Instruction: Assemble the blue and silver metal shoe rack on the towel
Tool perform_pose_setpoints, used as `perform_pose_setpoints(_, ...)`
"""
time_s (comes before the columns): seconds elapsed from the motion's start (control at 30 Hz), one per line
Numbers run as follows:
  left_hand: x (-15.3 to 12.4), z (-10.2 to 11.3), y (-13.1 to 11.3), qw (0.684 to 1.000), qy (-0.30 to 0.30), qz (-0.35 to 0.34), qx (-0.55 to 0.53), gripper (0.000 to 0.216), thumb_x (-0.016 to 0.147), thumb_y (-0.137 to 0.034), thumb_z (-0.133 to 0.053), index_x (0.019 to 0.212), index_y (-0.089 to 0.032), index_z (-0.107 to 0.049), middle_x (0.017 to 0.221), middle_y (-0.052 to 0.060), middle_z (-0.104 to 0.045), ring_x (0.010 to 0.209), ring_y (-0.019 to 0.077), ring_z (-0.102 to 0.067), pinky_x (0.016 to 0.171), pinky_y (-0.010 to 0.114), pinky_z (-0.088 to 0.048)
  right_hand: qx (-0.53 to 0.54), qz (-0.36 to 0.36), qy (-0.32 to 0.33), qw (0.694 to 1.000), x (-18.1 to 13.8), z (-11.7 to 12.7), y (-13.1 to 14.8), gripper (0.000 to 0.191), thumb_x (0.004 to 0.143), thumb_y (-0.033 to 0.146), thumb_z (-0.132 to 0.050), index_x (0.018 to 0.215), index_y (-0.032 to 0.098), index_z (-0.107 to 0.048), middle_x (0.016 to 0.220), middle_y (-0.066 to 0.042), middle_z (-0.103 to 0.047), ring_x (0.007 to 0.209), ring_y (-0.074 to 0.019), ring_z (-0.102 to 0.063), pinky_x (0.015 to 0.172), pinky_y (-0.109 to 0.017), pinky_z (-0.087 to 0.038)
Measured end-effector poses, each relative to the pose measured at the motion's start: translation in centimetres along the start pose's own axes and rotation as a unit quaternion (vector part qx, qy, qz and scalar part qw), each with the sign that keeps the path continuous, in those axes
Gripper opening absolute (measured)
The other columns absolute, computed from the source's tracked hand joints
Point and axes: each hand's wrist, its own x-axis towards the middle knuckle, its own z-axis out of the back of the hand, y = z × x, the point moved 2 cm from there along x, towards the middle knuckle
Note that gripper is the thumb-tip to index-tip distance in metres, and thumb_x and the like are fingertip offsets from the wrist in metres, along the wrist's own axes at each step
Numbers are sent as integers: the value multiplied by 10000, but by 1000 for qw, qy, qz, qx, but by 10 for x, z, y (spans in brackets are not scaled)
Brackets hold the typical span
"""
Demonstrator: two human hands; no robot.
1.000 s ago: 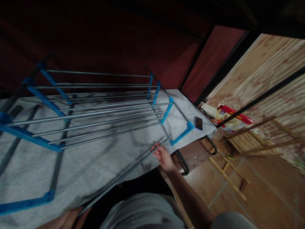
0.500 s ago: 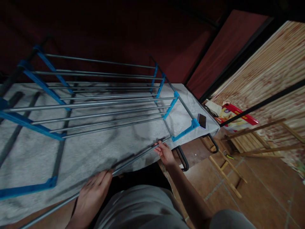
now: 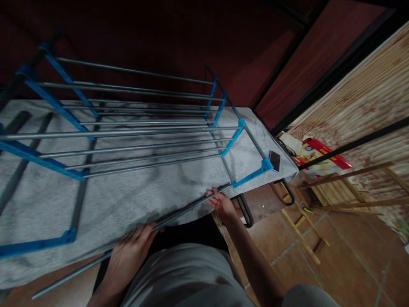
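A long grey metal rod (image 3: 182, 213) slants along the table's near edge. My left hand (image 3: 132, 247) is wrapped over it, left of the middle, and the rod's free end sticks out past that hand at lower left. Close to its far end, my right hand (image 3: 220, 202) holds the same rod between thumb and fingers. That far end meets or lies right beside the lower corner of a blue plastic bracket (image 3: 252, 175). The bracket belongs to a rack of metal bars (image 3: 153, 147) with blue side pieces, lying across the table.
A grey cloth (image 3: 179, 187) covers the table. A phone (image 3: 274, 161) lies at its right end. Black loop handles (image 3: 245, 212) jut from the near side. On the tiled floor to the right are a wooden frame (image 3: 302, 234) and a red and yellow box (image 3: 322, 155).
The rod has shifted toward the bracket at upper right, and its lower-left end now shows. My left hand has moved slightly right with it. The view has tilted a little.
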Motion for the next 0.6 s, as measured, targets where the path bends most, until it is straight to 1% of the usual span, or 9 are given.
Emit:
perform_pose_setpoints(0.07,0,-2,-2,1000,-4,18,-19,236,1007,-344,-408,1098,-299,-621,908,5,-737,719,253,-711,599,365,-535,-20,-4,24,1000,0,-3,2,188,765,310,-713,925,224,-666,924,-52,-785,952,-217,-755,877,-405,-602)
perform_pose_setpoints(0.13,1,-3,-6,999,9,33,-19,230,1008,-329,-410,1083,-291,-625,893,11,-728,724,252,-702,623,369,-539,-37,-7,41,998,0,-4,3,193,747,304,-734,923,242,-686,964,-58,-785,985,-230,-752,899,-423,-598)
perform_pose_setpoints(0.23,7,0,-15,996,65,55,12,232,1013,-267,-413,1113,-259,-622,939,33,-725,815,246,-705,693,371,-554,-35,-6,31,999,4,-2,0,171,730,287,-759,892,265,-711,945,-28,-779,974,-220,-749,928,-433,-590)
perform_pose_setpoints(0.33,18,4,-24,988,137,59,37,302,968,-141,-458,1227,-216,-596,1093,69,-716,974,248,-694,799,371,-557,-25,-10,14,1000,14,3,-4,142,706,275,-782,831,262,-716,906,-6,-770,939,-199,-738,947,-399,-584)
perform_pose_setpoints(0.37,22,5,-26,986,146,66,42,334,953,-109,-471,1249,-214,-586,1126,65,-710,1008,240,-687,837,366,-552,-27,-13,12,999,18,5,-5,120,711,288,-780,804,260,-709,889,1,-765,926,-190,-733,951,-384,-582)
perform_pose_setpoints(0.43,29,6,-29,983,158,74,54,353,940,-78,-483,1255,-206,-578,1146,66,-702,1020,230,-679,869,364,-540,-31,-19,16,999,29,8,-6,117,725,305,-776,809,258,-708,893,-3,-761,933,-184,-727,990,-381,-565)
perform_pose_setpoints(0.53,40,6,-31,982,159,84,64,297,953,-90,-484,1208,-203,-588,1137,65,-698,1011,222,-670,893,364,-522,-39,-24,10,999,43,17,-8,125,741,315,-773,828,252,-710,890,-21,-760,944,-191,-726,1049,-413,-534)
perform_pose_setpoints(0.6,47,6,-32,981,163,79,65,247,967,-108,-477,1164,-199,-596,1120,66,-697,1001,216,-666,898,360,-513,-45,-26,-1,999,51,24,-9,116,755,314,-762,835,246,-711,898,-34,-762,945,-202,-729,1060,-434,-529)
